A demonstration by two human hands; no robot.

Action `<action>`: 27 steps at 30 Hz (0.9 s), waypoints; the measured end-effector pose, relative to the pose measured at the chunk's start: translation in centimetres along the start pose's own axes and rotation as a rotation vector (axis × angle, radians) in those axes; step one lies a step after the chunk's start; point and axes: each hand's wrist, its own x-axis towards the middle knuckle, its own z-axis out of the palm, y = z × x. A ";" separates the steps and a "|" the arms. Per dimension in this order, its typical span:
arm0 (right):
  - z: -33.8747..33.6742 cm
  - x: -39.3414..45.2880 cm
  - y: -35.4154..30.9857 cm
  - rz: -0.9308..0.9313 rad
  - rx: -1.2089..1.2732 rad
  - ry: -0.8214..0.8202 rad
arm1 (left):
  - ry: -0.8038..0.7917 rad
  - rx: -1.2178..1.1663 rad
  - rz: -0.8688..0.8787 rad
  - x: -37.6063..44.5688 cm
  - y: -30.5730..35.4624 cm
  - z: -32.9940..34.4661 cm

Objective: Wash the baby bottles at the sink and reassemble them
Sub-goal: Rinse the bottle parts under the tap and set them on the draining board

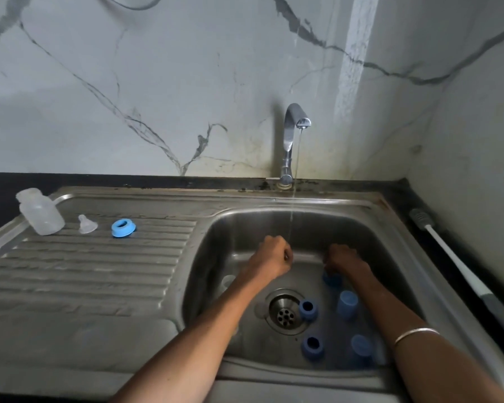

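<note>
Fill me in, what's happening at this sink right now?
A person is washing baby bottle parts. Both hands are down in the sink basin under a thin stream from the running tap: the left hand is curled into a fist, and the right hand reaches over a blue piece. Several blue rings and caps lie around the drain. On the drainboard, a clear bottle, a teat and a blue ring sit apart, not yet reassembled.
</note>
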 end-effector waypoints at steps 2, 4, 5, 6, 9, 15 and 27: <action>0.3 0.3 0.0 0.009 -0.011 0.005 | -0.012 -0.003 0.002 0.2 -0.8 -0.2; 0.4 0.5 0.2 0.024 -0.015 0.007 | 0.004 -0.014 -0.007 0.5 -1.3 -0.5; 0.5 0.7 0.2 0.032 -0.014 -0.004 | 0.006 -0.025 -0.016 0.7 -1.4 -0.7; 0.5 0.9 0.3 0.037 -0.016 -0.016 | 0.003 -0.030 -0.024 0.9 -1.5 -0.8; 0.8 1.0 0.5 0.043 -0.015 -0.050 | 0.003 -0.044 -0.035 1.3 -1.9 -0.9; 1.0 1.2 0.5 0.014 0.045 -0.047 | 0.040 -0.088 -0.057 2.0 -2.5 -1.1; -1.8 0.8 -1.6 -0.313 0.908 0.150 | 0.197 -0.184 0.007 2.8 -2.1 -0.6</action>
